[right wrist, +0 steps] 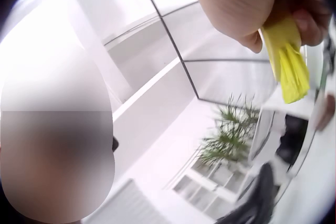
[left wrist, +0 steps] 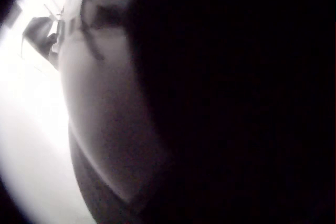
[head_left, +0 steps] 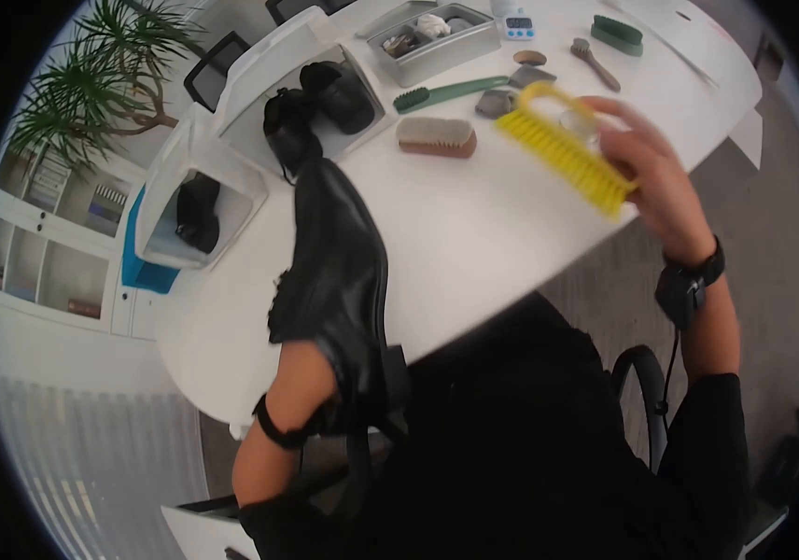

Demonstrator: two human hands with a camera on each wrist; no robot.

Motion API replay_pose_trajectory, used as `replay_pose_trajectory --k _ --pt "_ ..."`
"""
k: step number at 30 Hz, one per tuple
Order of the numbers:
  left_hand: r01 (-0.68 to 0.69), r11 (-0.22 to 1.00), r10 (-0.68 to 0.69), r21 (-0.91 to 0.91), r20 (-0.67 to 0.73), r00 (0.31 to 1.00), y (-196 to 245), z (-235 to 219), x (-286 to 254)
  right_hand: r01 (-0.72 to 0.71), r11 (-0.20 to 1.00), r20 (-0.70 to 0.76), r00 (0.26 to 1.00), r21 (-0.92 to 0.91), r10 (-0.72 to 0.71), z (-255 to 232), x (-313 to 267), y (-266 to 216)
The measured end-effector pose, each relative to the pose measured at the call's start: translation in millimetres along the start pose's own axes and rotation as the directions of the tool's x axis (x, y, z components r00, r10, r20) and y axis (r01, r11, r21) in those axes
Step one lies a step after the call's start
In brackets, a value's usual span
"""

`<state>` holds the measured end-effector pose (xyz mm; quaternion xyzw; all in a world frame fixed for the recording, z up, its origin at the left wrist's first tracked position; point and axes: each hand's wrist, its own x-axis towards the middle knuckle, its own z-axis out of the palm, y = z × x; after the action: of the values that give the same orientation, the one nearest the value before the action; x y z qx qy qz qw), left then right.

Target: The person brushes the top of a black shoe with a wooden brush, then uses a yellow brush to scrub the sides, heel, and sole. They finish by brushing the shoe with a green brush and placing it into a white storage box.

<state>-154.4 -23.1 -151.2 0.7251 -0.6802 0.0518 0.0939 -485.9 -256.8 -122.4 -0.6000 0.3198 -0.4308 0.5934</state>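
Observation:
A black lace-up leather shoe [head_left: 339, 243] is held up over the near side of the white table, its toe pointing away. My left hand [head_left: 308, 371] reaches into its opening; the shoe hides the fingers, and I cannot tell how they lie. The left wrist view is mostly dark. My right hand [head_left: 647, 154] grips a yellow scrub brush [head_left: 563, 154] by its handle, raised to the right of the shoe with the bristles facing down and left. In the right wrist view, fingers curl round the yellow brush [right wrist: 286, 50].
White boxes at the left hold black shoes [head_left: 334, 98] and another dark shoe [head_left: 199, 213]. A pale-bristled wooden brush [head_left: 437, 137], a green long-handled brush [head_left: 451, 93], a grey tray [head_left: 441, 61], a timer [head_left: 519, 26], a wooden-handled brush [head_left: 595, 63] and a green brush [head_left: 617, 35] lie beyond.

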Motion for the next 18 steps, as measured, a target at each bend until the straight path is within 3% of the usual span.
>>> replay_pose_trajectory --k 1,2,4,8,9,10,11,12,13,16,17,18 --pt "-0.038 0.978 0.038 -0.207 -0.004 0.999 -18 0 -8 -0.09 0.995 0.08 0.993 0.049 0.086 17 -10 0" --pt "-0.04 0.979 0.041 -0.199 0.001 0.999 -25 5 -9 -0.145 0.982 0.103 0.986 0.121 0.133 37 -20 6" --pt "0.019 0.888 0.022 -0.459 0.083 0.996 -35 9 2 -0.257 0.945 0.217 0.953 0.201 0.213 72 -37 9" --pt "-0.022 0.921 0.111 -0.388 0.209 0.971 -25 -1 17 -0.15 0.963 0.234 0.967 0.223 0.097 126 -29 43" --pt "-0.099 0.943 0.173 -0.318 0.215 0.961 -36 11 20 0.008 0.994 0.155 0.988 0.107 -0.025 139 -24 57" --pt "-0.092 0.947 0.168 -0.307 0.232 0.958 -33 7 18 0.157 0.987 0.089 0.984 -0.023 -0.155 148 -21 62" --pt "-0.125 0.945 0.199 -0.301 0.231 0.952 -26 5 17 0.229 0.962 0.112 0.97 -0.146 -0.214 153 -20 66" --pt "-0.155 0.941 0.231 -0.3 0.234 0.944 -20 4 17 0.215 0.968 0.109 0.973 -0.132 -0.202 157 -23 69" --pt "-0.069 0.942 0.181 -0.329 0.325 0.928 -19 2 17 0.186 0.965 0.148 0.976 -0.184 -0.16 161 -28 69" --pt "-0.042 0.939 0.193 -0.341 0.421 0.887 -13 -6 18 0.121 0.949 0.222 0.973 -0.291 -0.056 162 -40 66" --pt "0.009 0.974 0.144 -0.228 0.642 0.753 -23 -9 21 0.137 0.949 0.231 0.97 -0.285 -0.071 161 -40 68" --pt "0.013 0.972 0.15 -0.235 0.658 0.738 -25 -8 18 0.154 0.947 0.237 0.968 -0.283 -0.087 160 -38 69"
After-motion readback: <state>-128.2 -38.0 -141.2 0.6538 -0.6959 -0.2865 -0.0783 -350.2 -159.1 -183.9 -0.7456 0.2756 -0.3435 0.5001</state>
